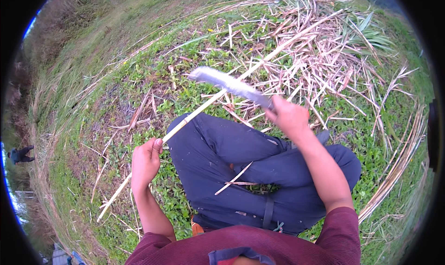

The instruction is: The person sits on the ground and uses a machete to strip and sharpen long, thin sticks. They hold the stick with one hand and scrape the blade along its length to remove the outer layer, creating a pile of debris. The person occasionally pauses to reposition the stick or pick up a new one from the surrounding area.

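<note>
A long pale stalk (257, 66) runs slantwise from the lower left up toward the heap at the far right. My left hand (147, 162) is closed round its lower part, beside my knee. In my right hand (289, 119) is the handle of a machete (232, 85), mostly hidden by my fingers. The broad grey blade points left and crosses over the stalk beyond my knees; whether it touches the stalk I cannot tell. A thin split strip (235, 177) lies across my dark trousers (222, 144) as I sit cross-legged.
A heap of dry husks and leaf strips (320, 56) spreads over the grass at the far right. A bundle of long stalks (398, 167) lies on my right. Loose strips litter the weeds around me. Far left stands another person (21, 154) in dark clothes.
</note>
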### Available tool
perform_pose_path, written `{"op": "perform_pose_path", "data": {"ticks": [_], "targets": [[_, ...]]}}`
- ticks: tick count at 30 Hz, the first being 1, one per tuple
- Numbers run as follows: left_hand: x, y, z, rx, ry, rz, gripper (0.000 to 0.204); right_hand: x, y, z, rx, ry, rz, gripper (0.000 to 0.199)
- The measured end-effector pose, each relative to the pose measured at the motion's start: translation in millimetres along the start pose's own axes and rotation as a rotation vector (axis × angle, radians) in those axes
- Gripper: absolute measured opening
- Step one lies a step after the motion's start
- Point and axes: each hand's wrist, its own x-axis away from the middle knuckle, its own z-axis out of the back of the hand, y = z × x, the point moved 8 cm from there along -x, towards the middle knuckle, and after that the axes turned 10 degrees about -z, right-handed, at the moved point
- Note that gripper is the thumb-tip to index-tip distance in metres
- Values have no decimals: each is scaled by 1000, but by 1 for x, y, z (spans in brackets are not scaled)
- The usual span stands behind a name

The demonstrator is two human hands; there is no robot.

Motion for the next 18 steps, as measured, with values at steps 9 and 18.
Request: {"op": "perform_pose_path", "data": {"ticks": [9, 18], "targets": [[40, -54, 20, 90, -39, 108, 43, -32, 56, -5, -103, 53, -231, 41], [60, -87, 48, 116, -78, 85, 48, -70, 133, 10, -190, 107, -479, 40]]}}
